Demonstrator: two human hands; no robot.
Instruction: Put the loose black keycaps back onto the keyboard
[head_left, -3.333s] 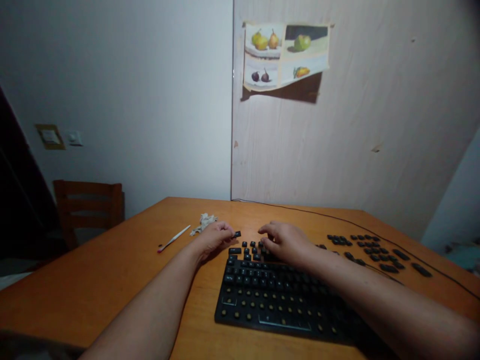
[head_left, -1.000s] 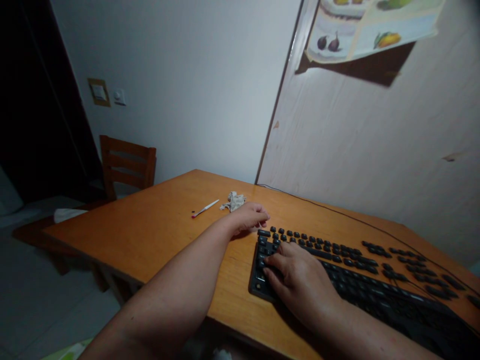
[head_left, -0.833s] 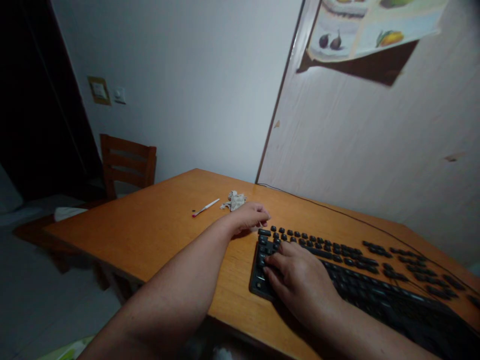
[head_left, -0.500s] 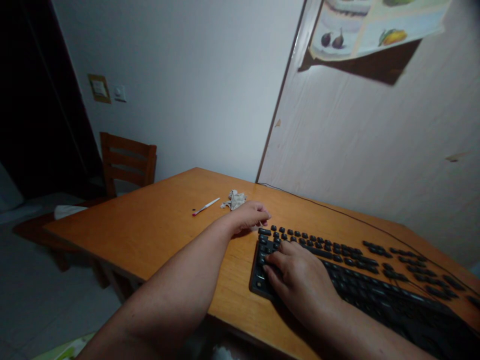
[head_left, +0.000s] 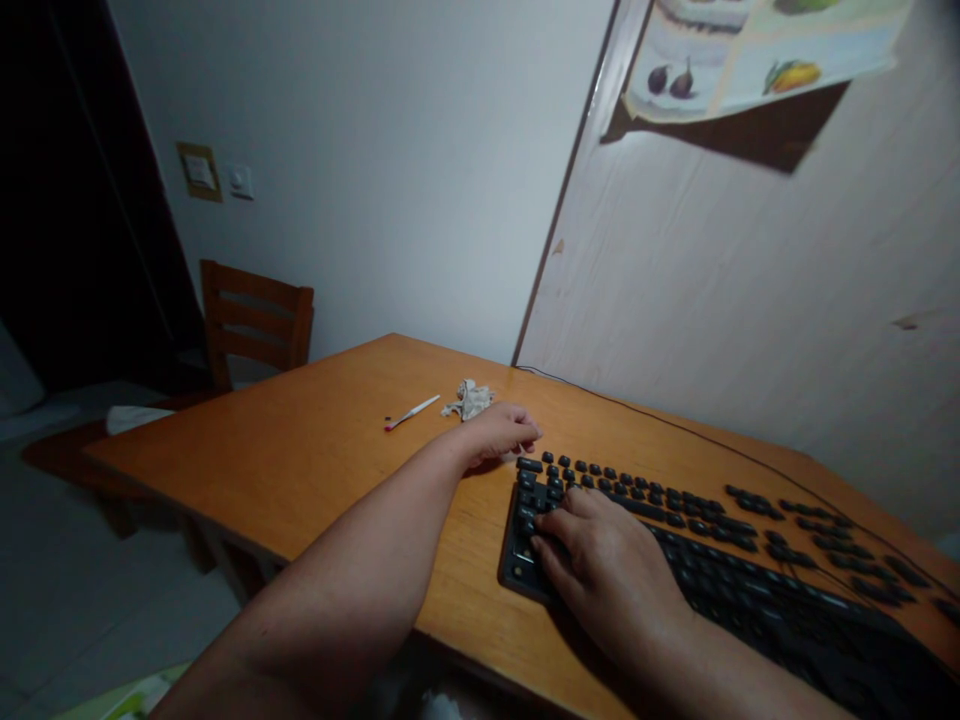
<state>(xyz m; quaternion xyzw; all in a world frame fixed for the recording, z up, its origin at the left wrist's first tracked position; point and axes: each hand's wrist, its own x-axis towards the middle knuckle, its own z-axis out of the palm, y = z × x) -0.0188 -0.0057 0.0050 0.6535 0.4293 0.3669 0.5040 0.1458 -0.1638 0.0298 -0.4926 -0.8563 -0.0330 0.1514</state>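
Observation:
A black keyboard [head_left: 512, 572] lies along the table's front edge, with many of its keycaps off and its bare key bed showing. Over its left end rests my right hand [head_left: 611, 560], thumb and forefinger closed at a black keycap [head_left: 528, 522]; its other fingers are partly hidden. My left hand [head_left: 501, 430] lies on the table just beyond the keyboard's left corner, fingers curled together. Whatever it may hold is hidden. Loose black keycaps [head_left: 609, 472] stand in rows behind the keyboard.
A crumpled grey cloth [head_left: 472, 398] lies beside my left hand, and a white toothbrush-like stick [head_left: 414, 412] is left of it. A black cable [head_left: 645, 409] crosses the back of the wooden table [head_left: 315, 440]. A wooden chair [head_left: 256, 318] stands at the left.
My right hand has shifted slightly down and to the right over the keys. The left hand keeps its place. The view has tilted very little.

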